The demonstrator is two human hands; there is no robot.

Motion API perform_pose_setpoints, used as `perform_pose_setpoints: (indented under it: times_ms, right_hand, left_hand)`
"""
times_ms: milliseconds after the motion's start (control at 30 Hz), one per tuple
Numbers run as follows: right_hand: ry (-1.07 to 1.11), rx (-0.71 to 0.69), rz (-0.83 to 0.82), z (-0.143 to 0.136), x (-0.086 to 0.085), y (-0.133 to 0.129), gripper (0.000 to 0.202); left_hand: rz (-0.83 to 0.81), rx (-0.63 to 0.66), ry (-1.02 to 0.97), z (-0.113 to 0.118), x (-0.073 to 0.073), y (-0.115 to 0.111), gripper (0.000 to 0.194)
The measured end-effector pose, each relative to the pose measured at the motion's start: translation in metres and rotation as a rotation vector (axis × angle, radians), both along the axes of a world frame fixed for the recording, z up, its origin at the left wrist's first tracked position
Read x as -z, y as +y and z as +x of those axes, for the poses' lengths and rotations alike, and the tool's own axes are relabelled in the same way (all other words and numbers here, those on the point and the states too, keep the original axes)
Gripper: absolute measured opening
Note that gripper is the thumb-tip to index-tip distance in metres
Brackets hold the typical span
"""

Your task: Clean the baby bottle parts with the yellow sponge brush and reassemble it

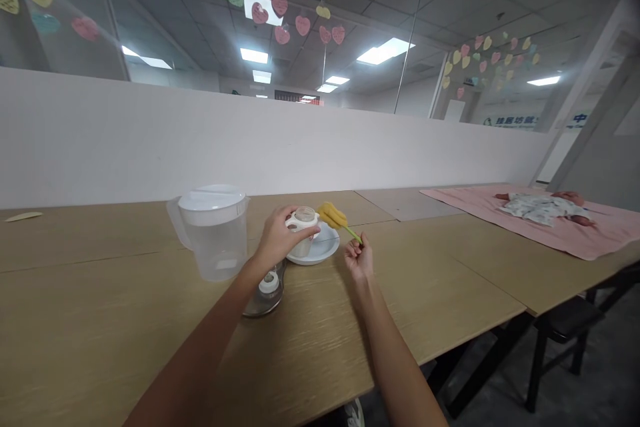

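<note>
My left hand [276, 238] grips a small clear baby bottle [302, 247] with a white handle piece around its neck. The bottle is upright over a white bowl [326, 254], its mouth uncapped. In my right hand [360, 258], fingers closed round the green handle, is a yellow sponge bottle brush [333, 215]. Its sponge head is just right of the bottle's mouth; whether they touch I cannot tell. Below my left wrist, a metal tray [263, 309] holds a white ring-shaped part [269, 283], and my forearm partly hides the tray.
A clear lidded pitcher [220, 247] stands left of my left hand. At the far right a baby-like figure in patterned clothing [533, 208] lies on a pink cloth [465, 203]. A low white wall [300, 153] runs behind the table, and a dark stool [570, 320] stands below right.
</note>
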State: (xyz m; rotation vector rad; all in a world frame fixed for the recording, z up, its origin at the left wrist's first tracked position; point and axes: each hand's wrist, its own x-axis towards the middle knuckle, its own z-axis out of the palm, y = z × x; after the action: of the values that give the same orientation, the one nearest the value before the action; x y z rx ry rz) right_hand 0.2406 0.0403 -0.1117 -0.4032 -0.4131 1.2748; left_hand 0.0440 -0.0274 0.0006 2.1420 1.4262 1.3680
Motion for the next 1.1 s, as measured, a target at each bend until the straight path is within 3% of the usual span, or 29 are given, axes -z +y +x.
perform_pose_setpoints:
  times_ms: [167, 500, 700, 933, 1100]
  right_hand:
    - [-0.036, -0.01, 0.015, -0.001, -0.003, -0.002, 0.028]
    - [-0.159, 0.035, 0.07, -0.008, -0.003, -0.003, 0.034]
    - [-0.259, 0.078, 0.096, -0.009, -0.008, -0.006, 0.039]
    - [-0.451, 0.027, 0.123, -0.029, -0.007, -0.009, 0.043]
    - [-0.392, 0.07, 0.096, -0.023, -0.005, -0.006, 0.043]
  left_hand:
    - [0.147, -0.061, 0.195, -0.006, 0.01, 0.007, 0.05]
    - [0.185, -0.092, 0.514, -0.015, 0.014, 0.013, 0.047]
    - [0.201, -0.147, 0.644, -0.01, 0.019, 0.012, 0.046]
    - [0.169, -0.081, 0.813, 0.013, 0.035, 0.01, 0.044]
    - [0.18, -0.158, 0.804, 0.013, 0.038, 0.013, 0.044]
